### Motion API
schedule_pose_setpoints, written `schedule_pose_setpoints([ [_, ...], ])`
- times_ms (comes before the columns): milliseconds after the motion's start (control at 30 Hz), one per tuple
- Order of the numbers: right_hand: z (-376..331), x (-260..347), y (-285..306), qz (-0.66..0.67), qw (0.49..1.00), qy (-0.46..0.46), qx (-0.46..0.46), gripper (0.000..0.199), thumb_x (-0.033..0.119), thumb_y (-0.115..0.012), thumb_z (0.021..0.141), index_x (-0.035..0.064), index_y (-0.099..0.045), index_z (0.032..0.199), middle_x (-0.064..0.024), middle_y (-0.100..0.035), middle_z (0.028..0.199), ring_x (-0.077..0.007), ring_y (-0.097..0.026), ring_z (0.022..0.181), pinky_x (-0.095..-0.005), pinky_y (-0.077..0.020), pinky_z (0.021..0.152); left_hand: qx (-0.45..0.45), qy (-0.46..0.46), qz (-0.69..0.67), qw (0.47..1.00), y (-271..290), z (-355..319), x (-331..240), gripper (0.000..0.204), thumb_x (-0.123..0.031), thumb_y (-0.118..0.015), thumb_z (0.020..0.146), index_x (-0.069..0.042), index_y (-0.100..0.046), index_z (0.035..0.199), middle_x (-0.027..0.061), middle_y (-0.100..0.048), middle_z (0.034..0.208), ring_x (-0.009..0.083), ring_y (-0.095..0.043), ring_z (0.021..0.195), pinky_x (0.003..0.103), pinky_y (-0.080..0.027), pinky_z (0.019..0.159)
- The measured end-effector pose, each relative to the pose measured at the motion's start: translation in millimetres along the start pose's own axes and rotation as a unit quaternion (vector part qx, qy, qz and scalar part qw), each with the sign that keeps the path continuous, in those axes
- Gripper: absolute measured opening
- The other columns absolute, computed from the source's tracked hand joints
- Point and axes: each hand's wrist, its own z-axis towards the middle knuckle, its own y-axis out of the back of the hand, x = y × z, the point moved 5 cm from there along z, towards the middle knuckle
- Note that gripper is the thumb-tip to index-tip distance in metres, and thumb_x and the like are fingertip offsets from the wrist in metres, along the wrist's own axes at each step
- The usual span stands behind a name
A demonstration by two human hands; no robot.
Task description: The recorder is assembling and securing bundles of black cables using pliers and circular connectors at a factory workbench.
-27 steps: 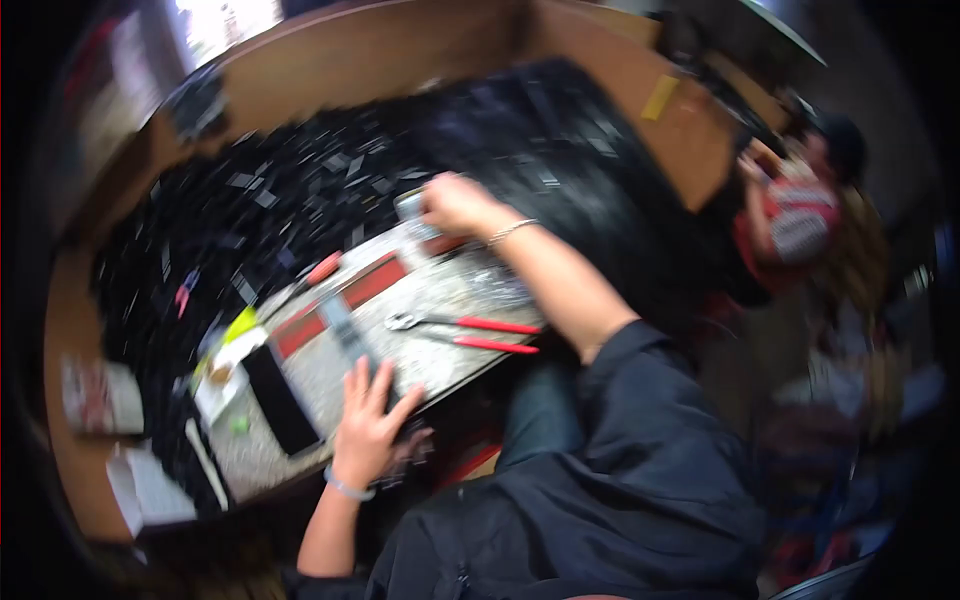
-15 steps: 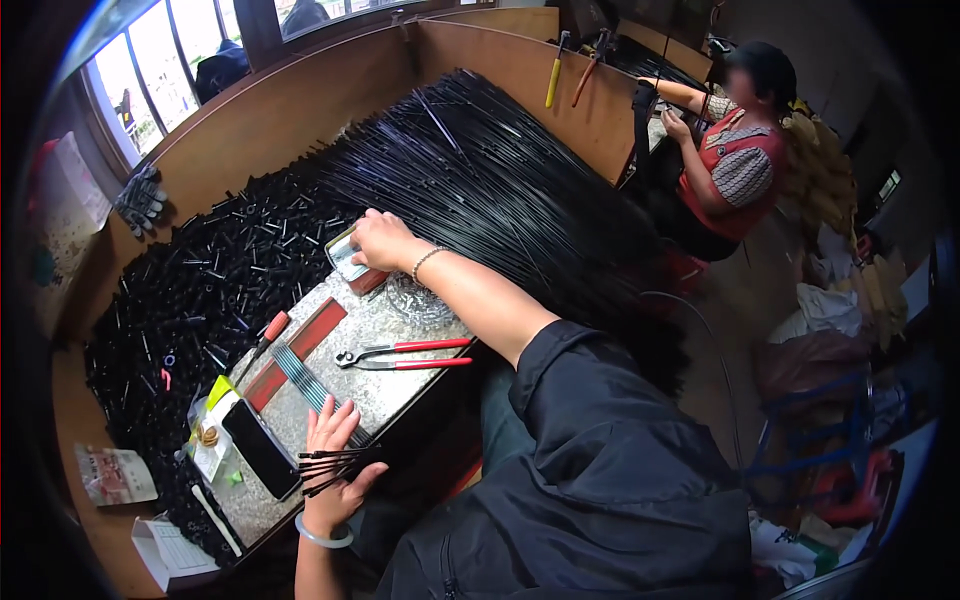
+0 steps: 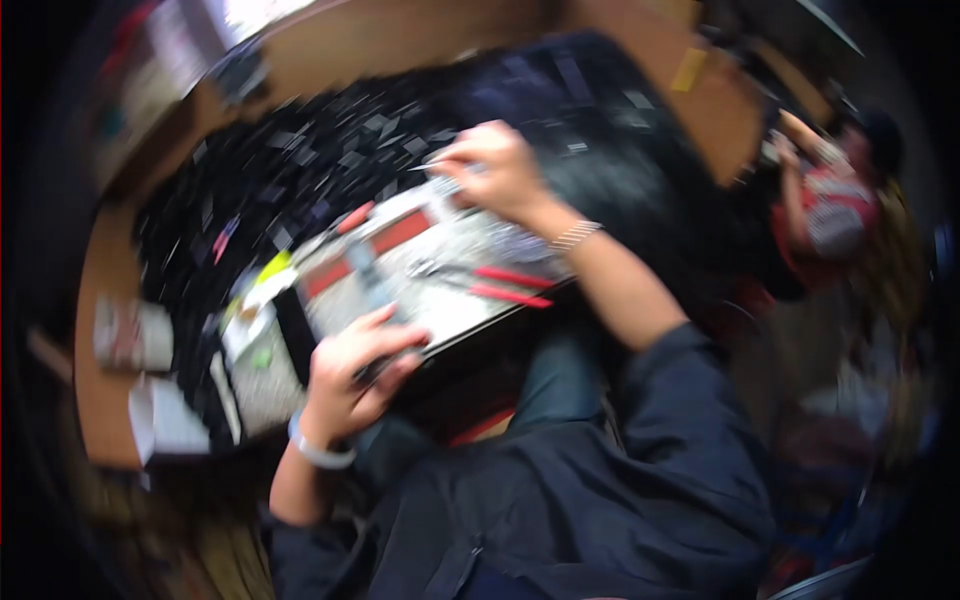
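Note:
Motion blurs the view. My right hand [image 3: 497,172] is raised above the far end of the bench, fingers pinched on a thin pale pin-like piece [image 3: 432,166]. Just under it is a small open box [image 3: 442,205], partly hidden by the hand. At the bench's near edge, my left hand [image 3: 362,362] curls round the near, dark ends of a bundle of thin rods [image 3: 370,278], whose grey length lies across the bench. Red-handled pliers [image 3: 510,287] lie between my hands. A red strip [image 3: 398,232] and a red-handled tool [image 3: 355,217] lie farther back.
A heap of short black pieces [image 3: 300,150] fills the far left; long black rods [image 3: 590,130] are piled at the right. A dark phone [image 3: 293,335] and a white bag [image 3: 250,312] lie left on the bench. Another person [image 3: 835,205] sits far right.
My right hand has lifted out of the box with a thin piece between its fingers. My left hand has closed over the rods' black ends. The whole view has shifted and turned.

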Motion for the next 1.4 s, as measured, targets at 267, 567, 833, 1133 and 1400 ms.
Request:
schedule_pose_setpoints([
  [267,-37,139,56,0.211,0.971,0.064,0.092,0.016,-0.002,-0.07,0.068,0.0046,-0.067,0.081,-0.0023,-0.049,0.064,-0.0159,-0.043,0.061,-0.026,-0.0339,0.056,-0.02,0.001,0.04,0.999,18,-15,-18,0.035,-0.022,-0.073,0.072,-0.005,-0.066,0.101,0.0099,-0.067,0.08,0.0263,-0.065,0.076,0.037,-0.048,0.085],
  [567,-51,166,62,0.187,0.969,0.066,0.151,0.017,0.003,-0.073,0.067,0.0058,-0.067,0.083,-0.001,-0.047,0.064,-0.0164,-0.041,0.063,-0.0277,-0.0353,0.061,-0.017,-0.028,0.076,0.997,13,-23,-20,0.024,-0.019,-0.074,0.071,-0.007,-0.069,0.091,0.0084,-0.067,0.078,0.0259,-0.064,0.07,0.036,-0.051,0.079],
  [833,-50,171,60,0.156,0.975,0.077,0.138,0.017,0.001,-0.072,0.068,0.0048,-0.066,0.084,-0.0016,-0.047,0.066,-0.0162,-0.042,0.065,-0.0263,-0.035,0.058,-0.049,-0.054,0.11,0.991,7,-25,-19,0.019,-0.016,-0.073,0.071,-0.008,-0.07,0.087,0.0074,-0.066,0.071,0.0235,-0.065,0.067,0.035,-0.052,0.075],
  [1133,-50,165,67,0.154,0.981,0.058,0.103,0.015,-0.001,-0.07,0.069,0.0039,-0.066,0.083,-0.0018,-0.047,0.066,-0.0154,-0.042,0.064,-0.0253,-0.0336,0.056,-0.074,-0.074,0.122,0.987,10,-22,-20,0.019,-0.016,-0.073,0.07,-0.008,-0.07,0.087,0.0065,-0.065,0.068,0.023,-0.065,0.067,0.032,-0.052,0.07],
  [1400,-50,163,65,0.155,0.98,0.054,0.111,0.016,0.001,-0.072,0.068,0.0056,-0.066,0.083,-0.0016,-0.052,0.065,-0.0157,-0.044,0.062,-0.0262,-0.0354,0.057,-0.06,-0.084,0.118,0.988,9,-22,-18,0.019,-0.015,-0.07,0.072,-0.008,-0.069,0.09,0.0063,-0.066,0.07,0.0232,-0.065,0.068,0.034,-0.052,0.07],
])
